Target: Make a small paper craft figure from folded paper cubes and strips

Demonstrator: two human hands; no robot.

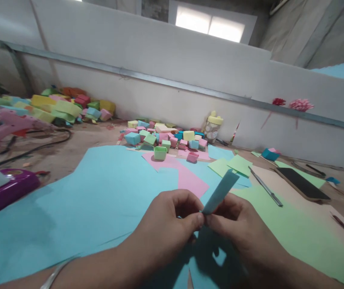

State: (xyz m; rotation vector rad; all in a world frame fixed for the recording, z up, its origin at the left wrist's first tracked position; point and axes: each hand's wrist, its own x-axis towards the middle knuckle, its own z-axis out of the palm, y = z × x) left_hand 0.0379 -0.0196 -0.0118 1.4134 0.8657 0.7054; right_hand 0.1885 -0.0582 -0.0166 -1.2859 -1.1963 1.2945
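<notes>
Between my two hands is a narrow blue paper strip, standing up and tilted to the right. My left hand pinches its lower end with thumb and forefinger. Right beside it, my right hand pinches the same end, the two thumb tips almost touching. The strip's lowest part is hidden by the fingers. Beneath both hands lies a large light-blue paper sheet, with their shadow on it. A pink paper piece rests just beyond my hands.
Several small folded paper boxes cluster at the back, near a yellow-lidded jar. On the left are a pink glue gun, its black cord and a purple tape dispenser. A utility knife and a phone lie right.
</notes>
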